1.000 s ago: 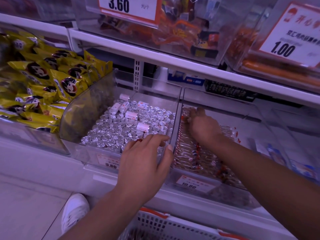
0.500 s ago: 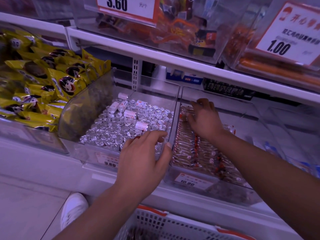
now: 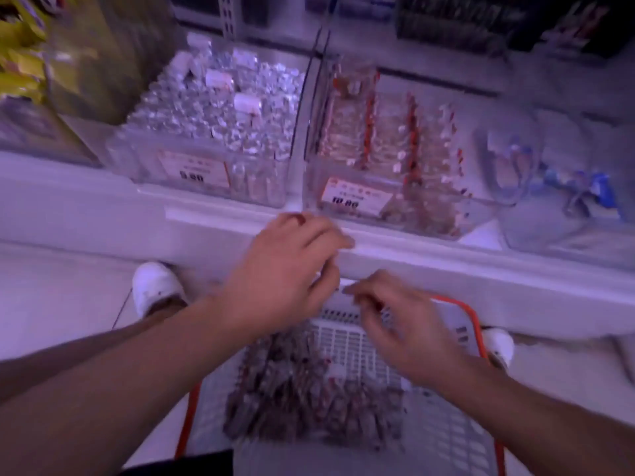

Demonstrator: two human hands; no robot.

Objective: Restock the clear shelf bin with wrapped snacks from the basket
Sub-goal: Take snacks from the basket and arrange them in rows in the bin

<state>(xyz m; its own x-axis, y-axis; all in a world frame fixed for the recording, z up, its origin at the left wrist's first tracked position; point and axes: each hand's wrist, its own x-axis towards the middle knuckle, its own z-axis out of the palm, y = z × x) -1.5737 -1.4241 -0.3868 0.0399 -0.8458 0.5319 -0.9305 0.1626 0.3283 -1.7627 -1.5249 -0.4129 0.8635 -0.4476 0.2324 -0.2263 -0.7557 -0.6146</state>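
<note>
While both hands hover over the basket (image 3: 446, 438), neither looks to be holding anything: left hand (image 3: 285, 280) has loose, spread fingers up near the shelf (image 3: 446, 269) edge, right hand (image 3: 409, 328) is a bit curled but empty as far as the blur lets me tell. The snacks (image 3: 309, 389) sit in a heap on the basket's left side, and the bin (image 3: 347, 187) with the matching red-ended packs is straight above, only partly full. My take: scoop a neat handful with both hands so the packs stay lined up, then lay them in rows like the ones already there, not dumped into the silver-candy bin (image 3: 206, 159) next door.
</note>
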